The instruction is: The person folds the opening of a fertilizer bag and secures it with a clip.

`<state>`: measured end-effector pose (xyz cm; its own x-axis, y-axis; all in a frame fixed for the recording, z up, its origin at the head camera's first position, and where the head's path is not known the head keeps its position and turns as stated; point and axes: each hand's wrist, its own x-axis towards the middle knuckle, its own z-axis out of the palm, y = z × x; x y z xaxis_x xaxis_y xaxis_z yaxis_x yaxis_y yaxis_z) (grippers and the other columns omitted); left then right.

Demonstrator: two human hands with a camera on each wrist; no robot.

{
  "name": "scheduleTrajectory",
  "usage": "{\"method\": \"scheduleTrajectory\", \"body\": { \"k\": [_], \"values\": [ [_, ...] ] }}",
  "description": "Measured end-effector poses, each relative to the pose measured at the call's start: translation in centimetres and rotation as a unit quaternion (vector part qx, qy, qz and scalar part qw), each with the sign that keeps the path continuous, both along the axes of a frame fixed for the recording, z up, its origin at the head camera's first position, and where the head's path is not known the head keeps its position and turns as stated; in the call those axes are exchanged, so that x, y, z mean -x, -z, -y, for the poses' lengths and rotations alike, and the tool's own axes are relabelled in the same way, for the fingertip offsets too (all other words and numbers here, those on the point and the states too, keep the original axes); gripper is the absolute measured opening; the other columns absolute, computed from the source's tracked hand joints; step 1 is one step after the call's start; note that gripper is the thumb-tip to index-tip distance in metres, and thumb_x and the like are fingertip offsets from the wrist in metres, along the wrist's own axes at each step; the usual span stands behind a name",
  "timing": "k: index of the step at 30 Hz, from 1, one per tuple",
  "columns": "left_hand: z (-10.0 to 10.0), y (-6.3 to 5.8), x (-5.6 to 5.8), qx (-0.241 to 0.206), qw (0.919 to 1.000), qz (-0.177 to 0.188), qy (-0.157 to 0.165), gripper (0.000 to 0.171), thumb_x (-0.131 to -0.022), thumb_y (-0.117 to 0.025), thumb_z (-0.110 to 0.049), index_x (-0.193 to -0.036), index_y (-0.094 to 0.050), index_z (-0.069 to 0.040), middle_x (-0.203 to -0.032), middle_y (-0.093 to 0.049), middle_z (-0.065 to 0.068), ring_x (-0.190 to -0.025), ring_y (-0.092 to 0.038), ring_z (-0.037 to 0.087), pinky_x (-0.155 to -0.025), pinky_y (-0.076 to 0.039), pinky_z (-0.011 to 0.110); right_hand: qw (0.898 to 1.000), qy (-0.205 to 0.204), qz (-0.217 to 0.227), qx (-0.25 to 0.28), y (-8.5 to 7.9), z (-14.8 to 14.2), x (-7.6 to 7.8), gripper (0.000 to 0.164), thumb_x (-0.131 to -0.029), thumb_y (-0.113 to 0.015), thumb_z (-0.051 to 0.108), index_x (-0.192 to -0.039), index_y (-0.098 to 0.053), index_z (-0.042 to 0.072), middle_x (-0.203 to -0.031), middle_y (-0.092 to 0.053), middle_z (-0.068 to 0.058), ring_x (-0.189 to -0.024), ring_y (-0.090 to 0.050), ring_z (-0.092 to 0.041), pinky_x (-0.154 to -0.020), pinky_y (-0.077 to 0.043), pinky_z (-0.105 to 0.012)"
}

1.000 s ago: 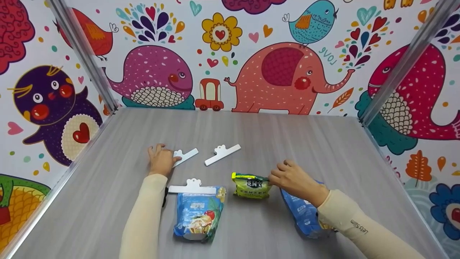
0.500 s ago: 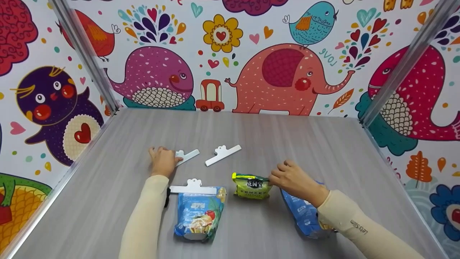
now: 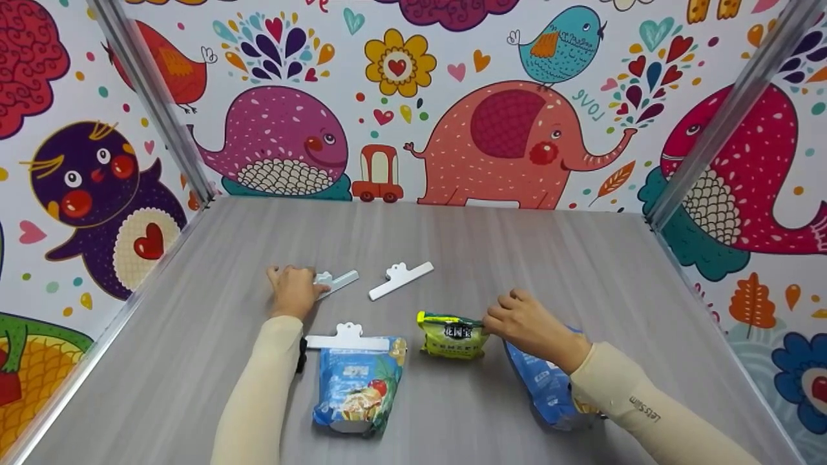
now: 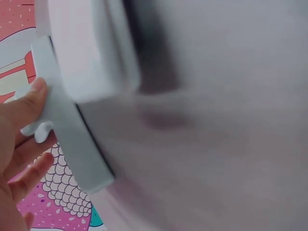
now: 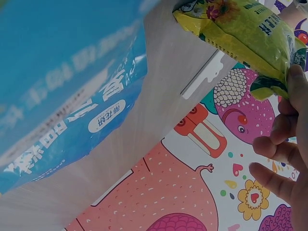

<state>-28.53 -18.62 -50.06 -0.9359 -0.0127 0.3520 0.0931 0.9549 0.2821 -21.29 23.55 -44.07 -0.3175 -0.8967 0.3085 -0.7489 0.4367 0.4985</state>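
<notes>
My left hand (image 3: 292,294) pinches the handle of a white bag clip (image 3: 342,281) near the table's left side. In the left wrist view the thumb presses one side of that clip (image 4: 79,144), with fingers behind it. A small yellow-green bag (image 3: 452,342) stands mid-table, its upper right corner pinched by my right hand (image 3: 526,326). From the right wrist, thumb and index finger are seen on the yellow-green bag (image 5: 255,38), the other fingers loosely bent. Behind the right forearm is a partly hidden blue bag (image 3: 546,391).
A second white bag clip (image 3: 404,279) lies farther back on the grey table (image 3: 491,239). Another blue bag (image 3: 355,387) lies at front left with a white clip (image 3: 349,338) across its top. Patterned walls (image 3: 452,39) and metal posts (image 3: 717,123) enclose the table.
Very little: my left hand and its bag clip have shifted slightly to the right, and the head view has tilted a touch. My right hand keeps its hold on the yellow-green bag.
</notes>
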Motion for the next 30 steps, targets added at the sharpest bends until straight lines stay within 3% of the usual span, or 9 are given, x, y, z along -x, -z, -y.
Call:
{"method": "scheduleTrajectory", "body": {
  "k": [8, 15, 30],
  "values": [
    [-0.07, 0.13, -0.12, -0.017, 0.9996, -0.021, 0.007, 0.04, -0.072, -0.088, -0.027, -0.089, -0.074, 0.006, -0.077, -0.071, 0.021, -0.075, -0.062, 0.037, -0.098, -0.025, 0.06, 1.0, 0.004, 0.007, -0.002, 0.13, 0.01, 0.11, 0.025, -0.078, -0.085, 0.017, -0.086, -0.062, 0.014, -0.078, -0.062, 0.003, -0.071, -0.054, -0.017, -0.067, -0.043, -0.034],
    [0.19, 0.57, -0.04, 0.003, 0.9977, -0.065, 0.016, 0.039, -0.068, -0.088, -0.032, -0.082, -0.073, 0.002, -0.073, -0.07, 0.017, -0.073, -0.062, 0.036, -0.092, -0.03, 0.059, 1.0, 0.008, 0.018, -0.002, 0.09, 0.05, -0.01, 0.025, -0.078, -0.084, 0.016, -0.085, -0.061, 0.013, -0.078, -0.061, 0.003, -0.07, -0.052, -0.017, -0.068, -0.045, -0.034],
    [-0.71, -0.32, -0.44, -0.04, 0.9956, -0.077, 0.036, 0.033, -0.077, -0.084, -0.024, -0.089, -0.072, 0.005, -0.081, -0.072, 0.018, -0.073, -0.064, 0.036, -0.09, -0.031, 0.058, 0.999, 0.014, 0.031, -0.012, 0.04, 0.11, -0.08, 0.024, -0.078, -0.085, 0.018, -0.09, -0.064, 0.014, -0.083, -0.065, 0.003, -0.074, -0.054, -0.017, -0.07, -0.046, -0.033]
  ]
}}
